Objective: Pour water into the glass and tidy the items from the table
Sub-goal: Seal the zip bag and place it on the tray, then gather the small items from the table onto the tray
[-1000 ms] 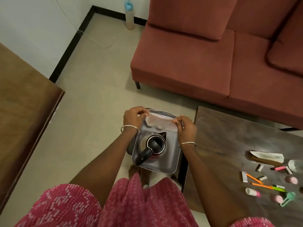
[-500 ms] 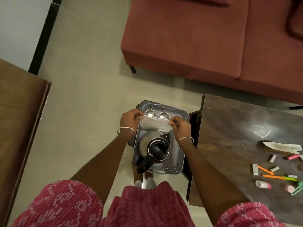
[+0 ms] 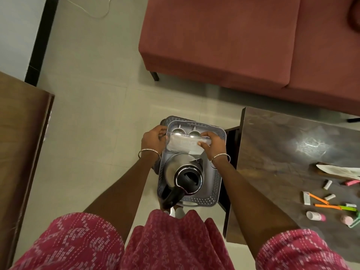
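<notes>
A grey perforated basket (image 3: 196, 202) stands on the floor beside the dark table (image 3: 282, 145). Inside it sits a steel kettle (image 3: 188, 177) with a black lid and handle, and two steel spoon bowls (image 3: 178, 131) show at the far end. Just over the basket, between kettle and spoons, a clear plastic box (image 3: 184, 144) is held from both sides. My left hand (image 3: 153, 139) grips its left end and my right hand (image 3: 212, 143) its right end. No glass is in view.
Small items lie on the table's right part: orange markers (image 3: 324, 205), white caps (image 3: 327, 184), a pink-and-white bottle (image 3: 314, 215) and a white paper (image 3: 340, 169). A red sofa (image 3: 224, 45) fills the far side. A wooden cabinet (image 3: 19, 137) stands at the left.
Both hands have brought the clear box down and closer to me inside the basket, uncovering the two spoons. The view has tilted further downward.
</notes>
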Tool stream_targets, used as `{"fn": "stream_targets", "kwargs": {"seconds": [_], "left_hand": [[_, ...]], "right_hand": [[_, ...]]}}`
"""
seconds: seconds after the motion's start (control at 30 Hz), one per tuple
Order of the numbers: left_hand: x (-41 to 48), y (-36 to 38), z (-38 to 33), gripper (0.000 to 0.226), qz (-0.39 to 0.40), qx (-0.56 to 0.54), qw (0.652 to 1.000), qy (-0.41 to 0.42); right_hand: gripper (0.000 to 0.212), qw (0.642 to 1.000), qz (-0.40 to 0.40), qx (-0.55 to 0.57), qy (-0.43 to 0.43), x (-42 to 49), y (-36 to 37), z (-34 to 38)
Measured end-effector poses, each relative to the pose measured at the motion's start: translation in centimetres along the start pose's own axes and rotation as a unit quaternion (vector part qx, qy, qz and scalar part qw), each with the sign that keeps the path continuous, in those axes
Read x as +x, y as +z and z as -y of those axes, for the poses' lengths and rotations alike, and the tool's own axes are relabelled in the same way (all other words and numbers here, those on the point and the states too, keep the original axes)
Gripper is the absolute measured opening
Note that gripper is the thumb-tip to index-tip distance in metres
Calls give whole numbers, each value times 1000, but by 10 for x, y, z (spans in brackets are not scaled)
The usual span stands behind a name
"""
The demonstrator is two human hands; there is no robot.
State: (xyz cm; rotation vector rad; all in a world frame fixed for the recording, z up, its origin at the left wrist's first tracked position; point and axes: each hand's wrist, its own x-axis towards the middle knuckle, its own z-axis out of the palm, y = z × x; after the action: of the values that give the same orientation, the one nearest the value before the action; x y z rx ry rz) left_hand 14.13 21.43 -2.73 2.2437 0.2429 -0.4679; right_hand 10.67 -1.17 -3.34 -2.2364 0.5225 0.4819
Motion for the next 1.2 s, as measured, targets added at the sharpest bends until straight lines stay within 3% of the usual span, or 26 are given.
{"fn": "stream_targets", "kwargs": {"seconds": [0.1,0.23,0.57,0.77,1.2], "left_hand": [[-7,-5,2,38,-20,1,1000,0],[-21,-10,6,36,-43,3,999,-6],[-91,-16,-19,16,-57,-24,998,25],[-143,-3,-52,13,-73,-44,995,45],[-267,86,-124,7,20,-14,990,140]], "right_hand": [[51,1000,-5,-2,-14,-8,-4,3],[56,999,-26,-2,-22,-21,-10,8],[20,990,-137,34,17,-114,-21,11],[21,986,-158,30,52,-179,-31,-13],[26,963,-236,71,111,-276,-114,-102]]}}
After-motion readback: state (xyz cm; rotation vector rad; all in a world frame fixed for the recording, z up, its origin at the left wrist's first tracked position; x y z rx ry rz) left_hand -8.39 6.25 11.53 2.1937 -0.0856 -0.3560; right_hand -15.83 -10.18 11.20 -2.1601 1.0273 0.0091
